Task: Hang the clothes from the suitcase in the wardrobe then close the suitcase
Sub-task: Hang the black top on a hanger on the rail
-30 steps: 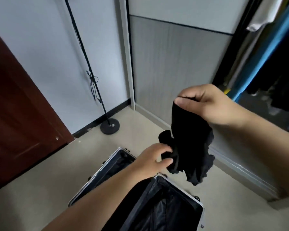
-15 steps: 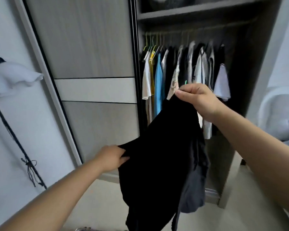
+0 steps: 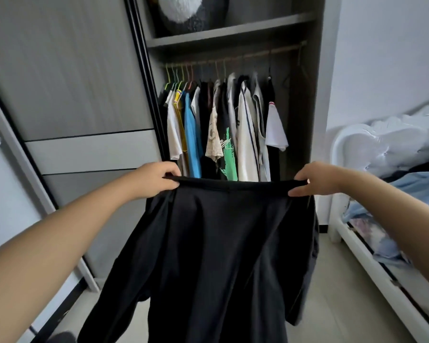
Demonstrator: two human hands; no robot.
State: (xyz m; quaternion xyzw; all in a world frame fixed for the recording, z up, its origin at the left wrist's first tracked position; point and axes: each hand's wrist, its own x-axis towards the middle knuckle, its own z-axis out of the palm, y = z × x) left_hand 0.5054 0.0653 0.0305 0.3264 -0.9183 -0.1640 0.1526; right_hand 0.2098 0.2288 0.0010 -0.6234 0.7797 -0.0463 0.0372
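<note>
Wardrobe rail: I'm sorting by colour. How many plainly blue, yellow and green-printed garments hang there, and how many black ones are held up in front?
Blue garment: 1
Yellow garment: 1
Dark garment with green print: 1
Black garment, gripped by the left hand and the right hand: 1
Total: 4
The hanging whites and darks overlap too much to count.

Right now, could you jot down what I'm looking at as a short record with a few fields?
place: open wardrobe beside a white bed
held item: black garment, spread out and hanging down in front of the wardrobe
left hand: grips the garment's top edge at its left end
right hand: pinches the top edge at its right end
rail: crowded with hung shirts, one bare dark hanger at the far right
suitcase: out of view
</note>
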